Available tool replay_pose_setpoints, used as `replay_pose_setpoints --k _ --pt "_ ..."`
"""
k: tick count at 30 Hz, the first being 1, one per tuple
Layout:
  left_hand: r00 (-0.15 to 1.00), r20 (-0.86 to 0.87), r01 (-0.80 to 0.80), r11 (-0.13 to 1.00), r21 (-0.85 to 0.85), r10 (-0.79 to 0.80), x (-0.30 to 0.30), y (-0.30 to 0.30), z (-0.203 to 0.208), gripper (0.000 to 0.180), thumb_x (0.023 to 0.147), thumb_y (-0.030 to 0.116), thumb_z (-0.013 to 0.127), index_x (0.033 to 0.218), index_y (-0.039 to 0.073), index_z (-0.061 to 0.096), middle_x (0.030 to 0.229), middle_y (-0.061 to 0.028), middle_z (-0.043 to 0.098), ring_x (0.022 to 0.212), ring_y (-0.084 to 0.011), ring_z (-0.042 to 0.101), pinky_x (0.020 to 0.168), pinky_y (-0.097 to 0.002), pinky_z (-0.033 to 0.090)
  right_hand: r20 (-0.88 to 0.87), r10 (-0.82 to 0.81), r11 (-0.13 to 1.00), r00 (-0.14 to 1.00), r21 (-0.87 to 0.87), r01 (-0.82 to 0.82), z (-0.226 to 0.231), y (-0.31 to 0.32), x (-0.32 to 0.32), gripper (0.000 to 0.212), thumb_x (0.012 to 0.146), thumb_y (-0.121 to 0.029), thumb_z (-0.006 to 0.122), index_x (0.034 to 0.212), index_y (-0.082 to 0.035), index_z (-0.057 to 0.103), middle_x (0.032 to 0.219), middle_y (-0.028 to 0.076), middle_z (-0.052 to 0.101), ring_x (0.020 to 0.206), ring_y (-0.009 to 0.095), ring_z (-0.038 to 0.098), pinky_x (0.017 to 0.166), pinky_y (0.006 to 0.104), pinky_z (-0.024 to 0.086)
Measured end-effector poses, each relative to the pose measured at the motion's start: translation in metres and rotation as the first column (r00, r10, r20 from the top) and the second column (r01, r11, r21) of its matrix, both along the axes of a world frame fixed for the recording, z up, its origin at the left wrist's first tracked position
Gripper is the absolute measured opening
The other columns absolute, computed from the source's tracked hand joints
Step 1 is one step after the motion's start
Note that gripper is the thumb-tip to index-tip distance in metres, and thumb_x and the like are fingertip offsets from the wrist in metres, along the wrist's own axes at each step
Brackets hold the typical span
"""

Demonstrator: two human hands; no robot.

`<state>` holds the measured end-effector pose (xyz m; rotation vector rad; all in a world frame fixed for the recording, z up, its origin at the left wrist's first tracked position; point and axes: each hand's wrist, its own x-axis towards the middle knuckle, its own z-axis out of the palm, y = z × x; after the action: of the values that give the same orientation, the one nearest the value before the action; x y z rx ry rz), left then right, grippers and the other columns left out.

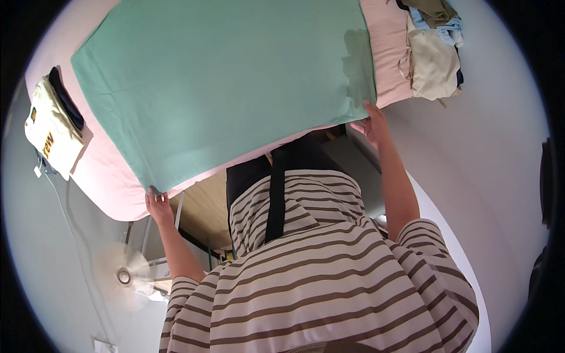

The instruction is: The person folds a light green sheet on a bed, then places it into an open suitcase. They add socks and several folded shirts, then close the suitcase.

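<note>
A large plain green cloth (229,82) lies spread out nearly flat over pink bedding (109,170). My left hand (158,205) pinches its near left corner, thumb and fingers closed at the edge. At the near right corner, my right hand (373,125) holds the cloth's edge between thumb and fingers. Faint creases run through the cloth close to my left hand, and a shadow falls on its right side. A strip of the pink bedding shows along the near edge, between the cloth and my body.
A folded cream shirt (53,135) with a dark folded garment (66,99) rests at the bedding's left edge. Folded clothes, including a cream garment (434,62) and an olive one (434,12), lie at the far right. A fan (123,275) stands lower left.
</note>
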<state>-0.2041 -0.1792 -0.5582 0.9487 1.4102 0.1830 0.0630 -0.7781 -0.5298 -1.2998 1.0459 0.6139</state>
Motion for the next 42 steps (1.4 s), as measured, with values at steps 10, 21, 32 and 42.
replay_pose_setpoints --k 10,21,32,42 --pt "0.951 0.000 0.310 0.950 -0.038 -0.311 0.005 0.071 0.057 0.014 0.093 0.017 0.058 0.098 0.006 0.064 0.094 -0.0037 0.067 0.082 -0.0125 0.062 0.068 -0.0266 0.050 0.083 0.333 0.877 0.939 -0.394 -0.276 0.050 -0.034 0.069 0.035 0.079 -0.036 0.073 0.077 -0.003 0.064 0.068 0.003 0.061 0.053 0.008 0.055 0.038 0.0198 0.037" --pt "0.920 -0.248 0.278 0.952 -0.127 -0.302 -0.016 0.062 0.002 0.020 0.091 0.026 0.062 0.103 0.009 0.063 0.087 0.0009 0.066 0.074 -0.0105 0.064 0.060 -0.0263 0.052 -0.162 0.486 0.816 0.859 -0.269 -0.512 0.002 -0.048 0.019 0.048 0.085 -0.039 0.068 0.103 0.004 0.060 0.089 0.006 0.061 0.082 0.018 0.065 0.065 0.0319 0.058" --pt "0.936 -0.198 0.237 0.938 -0.255 -0.291 -0.002 0.051 0.034 0.018 0.088 0.022 0.067 0.078 0.009 0.060 0.067 0.0024 0.059 0.056 -0.0050 0.051 0.048 -0.0195 0.045 0.021 0.058 0.998 0.998 0.001 -0.058 0.008 -0.054 0.009 0.026 0.085 -0.010 0.068 0.104 0.002 0.056 0.102 0.009 0.063 0.091 0.017 0.064 0.084 0.0319 0.055" --pt "0.967 -0.231 0.011 0.926 -0.377 -0.105 0.011 0.044 0.023 0.009 0.087 0.006 0.064 0.089 0.006 0.055 0.073 -0.0015 0.059 0.059 -0.0116 0.055 0.055 -0.0256 0.050 -0.197 -0.018 0.995 0.980 0.094 0.038 0.001 -0.055 0.008 0.026 0.083 -0.013 0.068 0.105 -0.005 0.057 0.098 0.006 0.063 0.085 0.017 0.063 0.073 0.0319 0.056"
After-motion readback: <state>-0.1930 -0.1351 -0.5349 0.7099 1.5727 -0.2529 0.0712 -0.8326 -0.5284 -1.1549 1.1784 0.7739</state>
